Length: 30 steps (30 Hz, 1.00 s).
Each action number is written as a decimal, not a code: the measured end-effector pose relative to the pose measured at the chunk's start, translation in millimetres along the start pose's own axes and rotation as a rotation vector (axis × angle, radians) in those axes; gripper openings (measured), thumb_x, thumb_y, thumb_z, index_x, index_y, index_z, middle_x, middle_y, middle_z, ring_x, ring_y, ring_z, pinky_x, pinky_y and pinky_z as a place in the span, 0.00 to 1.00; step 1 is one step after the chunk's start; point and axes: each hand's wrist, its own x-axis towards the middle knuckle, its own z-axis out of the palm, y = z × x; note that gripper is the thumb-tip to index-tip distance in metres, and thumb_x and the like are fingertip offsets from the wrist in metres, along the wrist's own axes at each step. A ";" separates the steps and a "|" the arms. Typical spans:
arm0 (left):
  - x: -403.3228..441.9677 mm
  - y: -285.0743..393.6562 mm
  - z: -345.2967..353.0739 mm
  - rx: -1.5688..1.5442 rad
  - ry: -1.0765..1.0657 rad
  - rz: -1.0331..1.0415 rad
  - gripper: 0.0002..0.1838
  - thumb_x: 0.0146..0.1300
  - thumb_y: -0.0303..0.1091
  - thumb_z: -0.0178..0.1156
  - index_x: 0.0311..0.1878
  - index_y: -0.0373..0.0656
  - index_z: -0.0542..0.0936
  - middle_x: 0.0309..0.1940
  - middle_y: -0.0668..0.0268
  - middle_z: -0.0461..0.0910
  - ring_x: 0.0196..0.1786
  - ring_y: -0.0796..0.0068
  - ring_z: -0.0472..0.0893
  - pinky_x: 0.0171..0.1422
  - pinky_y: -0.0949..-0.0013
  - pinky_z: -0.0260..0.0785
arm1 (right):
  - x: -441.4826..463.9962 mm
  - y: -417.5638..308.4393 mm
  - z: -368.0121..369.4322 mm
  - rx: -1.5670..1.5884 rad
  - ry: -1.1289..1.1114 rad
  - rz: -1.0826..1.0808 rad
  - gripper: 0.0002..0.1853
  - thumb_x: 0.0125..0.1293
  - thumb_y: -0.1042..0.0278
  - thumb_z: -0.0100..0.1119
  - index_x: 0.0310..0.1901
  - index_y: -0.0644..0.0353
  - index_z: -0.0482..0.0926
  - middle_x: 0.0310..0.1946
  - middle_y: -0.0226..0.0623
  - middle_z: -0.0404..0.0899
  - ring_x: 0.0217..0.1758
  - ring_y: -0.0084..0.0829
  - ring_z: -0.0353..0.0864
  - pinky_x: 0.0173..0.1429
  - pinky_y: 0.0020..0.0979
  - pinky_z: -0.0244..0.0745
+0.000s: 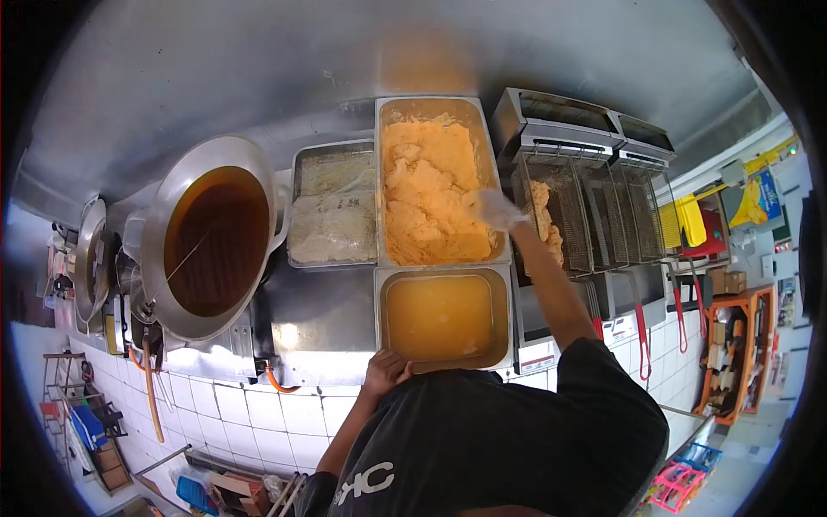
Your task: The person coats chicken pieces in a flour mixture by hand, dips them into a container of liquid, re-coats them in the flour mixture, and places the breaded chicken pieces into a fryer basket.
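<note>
My left hand [388,374] is curled at the near left corner of a metal pan [505,340] of yellowish liquid [439,317]. Its fingers are closed on the rim. Behind that pan, a larger tray [379,108] is filled with clumpy orange breading flour [426,185]. My right hand [500,209], in a clear glove, is over this tray's right edge, next to the fry baskets. It is blurred, so I cannot make out its fingers or anything in them. Several breaded fried pieces [544,220] lie in the leftmost fry basket [568,202].
A large pot [155,233] of dark brown liquid stands left, with a thin handle in it. Beside it is a tray [297,159] of pale flour under plastic. On the right are more wire baskets [637,202] with red handles [643,332]. A steel wall [258,60] rises behind.
</note>
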 end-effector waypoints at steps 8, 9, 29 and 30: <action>2.5 0.1 1.1 -0.045 0.015 -0.003 0.08 0.59 0.26 0.70 0.26 0.43 0.81 0.24 0.65 0.79 0.29 0.64 0.80 0.34 0.60 0.70 | 62.8 0.2 162.5 -0.365 0.012 0.008 0.14 0.72 0.64 0.58 0.36 0.68 0.84 0.37 0.51 0.85 0.43 0.47 0.85 0.54 0.47 0.79; 4.3 1.5 2.5 -0.047 0.044 -0.005 0.08 0.59 0.26 0.70 0.26 0.43 0.81 0.24 0.65 0.79 0.29 0.63 0.80 0.33 0.59 0.70 | 65.4 -5.1 157.9 -0.623 -0.152 -0.126 0.13 0.71 0.65 0.58 0.34 0.65 0.85 0.36 0.50 0.85 0.42 0.46 0.85 0.52 0.46 0.80; -4.5 -4.1 11.2 0.003 -0.005 -0.033 0.19 0.61 0.28 0.69 0.18 0.45 0.71 0.18 0.63 0.72 0.24 0.60 0.75 0.31 0.58 0.65 | 82.9 -14.8 155.5 -0.015 -0.347 0.125 0.20 0.79 0.58 0.48 0.28 0.60 0.71 0.25 0.37 0.69 0.25 0.33 0.64 0.39 0.40 0.65; -2.6 -3.9 11.9 0.009 -0.001 -0.034 0.19 0.61 0.28 0.69 0.18 0.45 0.71 0.18 0.63 0.72 0.24 0.60 0.75 0.31 0.58 0.65 | 88.6 -16.1 153.7 -0.188 -0.418 0.082 0.14 0.74 0.62 0.54 0.31 0.59 0.74 0.28 0.39 0.72 0.28 0.35 0.69 0.39 0.40 0.68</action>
